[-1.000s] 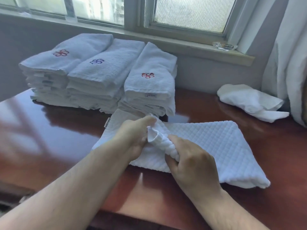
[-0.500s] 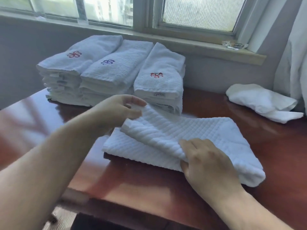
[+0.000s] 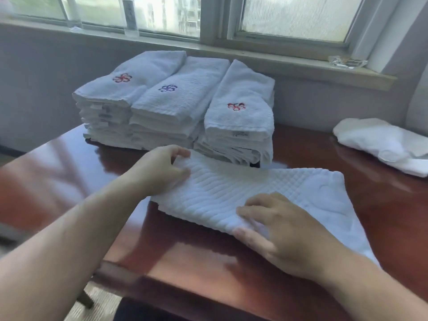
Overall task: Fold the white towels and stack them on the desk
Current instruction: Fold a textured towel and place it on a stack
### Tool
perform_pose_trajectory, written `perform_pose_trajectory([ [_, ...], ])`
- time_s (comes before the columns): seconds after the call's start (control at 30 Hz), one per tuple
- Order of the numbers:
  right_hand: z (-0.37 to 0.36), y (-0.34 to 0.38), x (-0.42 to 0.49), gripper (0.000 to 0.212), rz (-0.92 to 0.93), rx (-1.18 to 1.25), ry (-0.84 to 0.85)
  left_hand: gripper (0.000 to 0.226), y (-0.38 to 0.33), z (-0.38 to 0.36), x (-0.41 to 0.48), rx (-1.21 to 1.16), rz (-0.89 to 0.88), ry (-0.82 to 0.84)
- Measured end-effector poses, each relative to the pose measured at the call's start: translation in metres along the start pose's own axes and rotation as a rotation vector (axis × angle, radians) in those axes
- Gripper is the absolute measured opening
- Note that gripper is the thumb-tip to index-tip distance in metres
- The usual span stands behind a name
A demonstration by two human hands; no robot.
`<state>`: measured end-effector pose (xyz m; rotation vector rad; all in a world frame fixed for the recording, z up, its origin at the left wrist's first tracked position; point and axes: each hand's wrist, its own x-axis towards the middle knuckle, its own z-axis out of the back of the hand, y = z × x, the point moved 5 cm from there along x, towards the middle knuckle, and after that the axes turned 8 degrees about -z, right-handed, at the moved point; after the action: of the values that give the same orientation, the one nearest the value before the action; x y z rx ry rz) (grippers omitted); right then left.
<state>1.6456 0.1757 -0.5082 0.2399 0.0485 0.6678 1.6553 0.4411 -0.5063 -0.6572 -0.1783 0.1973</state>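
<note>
A white quilted towel [image 3: 266,193] lies folded on the glossy red-brown desk [image 3: 382,205] in front of me. My left hand [image 3: 159,169] pinches its far left corner between thumb and fingers. My right hand [image 3: 278,230] holds the near edge, fingers on top and thumb under the fold. Behind the towel stand three stacks of folded white towels [image 3: 176,107], each top towel with an embroidered flower.
A crumpled white towel [image 3: 382,142] lies at the desk's back right, next to a curtain. A window sill [image 3: 301,66] runs behind the stacks, with a clear glass dish [image 3: 347,62] on it. The desk's near edge is by my forearms.
A second ago both hands held a bunched end of the towel together. They have since spread apart, drawing the upper layer leftward and laying it flat over the lower one.
</note>
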Motion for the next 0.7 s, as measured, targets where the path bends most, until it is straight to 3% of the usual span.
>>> perform_pose_trajectory([
  [0.07, 0.016, -0.023, 0.0, 0.061, -0.09, 0.15, -0.09, 0.044, -0.012, -0.001, -0.004, 0.283, -0.075, -0.128],
  [0.13, 0.03, -0.048, 0.004, 0.053, -0.219, 0.005, -0.25, 0.039, -0.038, -0.009, -0.014, 0.261, -0.267, -0.227],
  [0.17, 0.031, -0.062, 0.004, 0.055, -0.31, -0.116, -0.27, 0.039, -0.052, -0.019, -0.018, 0.198, -0.373, -0.191],
  [0.23, 0.021, -0.092, 0.004, 0.067, -0.546, -0.18, -0.132, 0.05, -0.07, -0.047, -0.021, 0.161, -0.505, -0.005],
  [0.33, -0.004, -0.119, -0.001, 0.073, -0.682, -0.041, 0.024, 0.063, -0.071, -0.09, -0.019, 0.345, -0.523, 0.234],
  [0.43, 0.0, -0.123, 0.0, 0.067, -0.656, 0.035, -0.119, 0.07, -0.063, -0.104, -0.015, 0.443, -0.502, 0.243],
  [0.53, 0.009, -0.132, -0.008, 0.064, -0.77, 0.244, -0.258, 0.074, -0.061, -0.104, -0.015, 0.443, -0.5, 0.238],
  [0.7, 0.019, -0.149, -0.028, 0.076, -1.001, 0.439, -0.23, 0.07, -0.063, -0.103, -0.019, 0.455, -0.495, 0.25],
])
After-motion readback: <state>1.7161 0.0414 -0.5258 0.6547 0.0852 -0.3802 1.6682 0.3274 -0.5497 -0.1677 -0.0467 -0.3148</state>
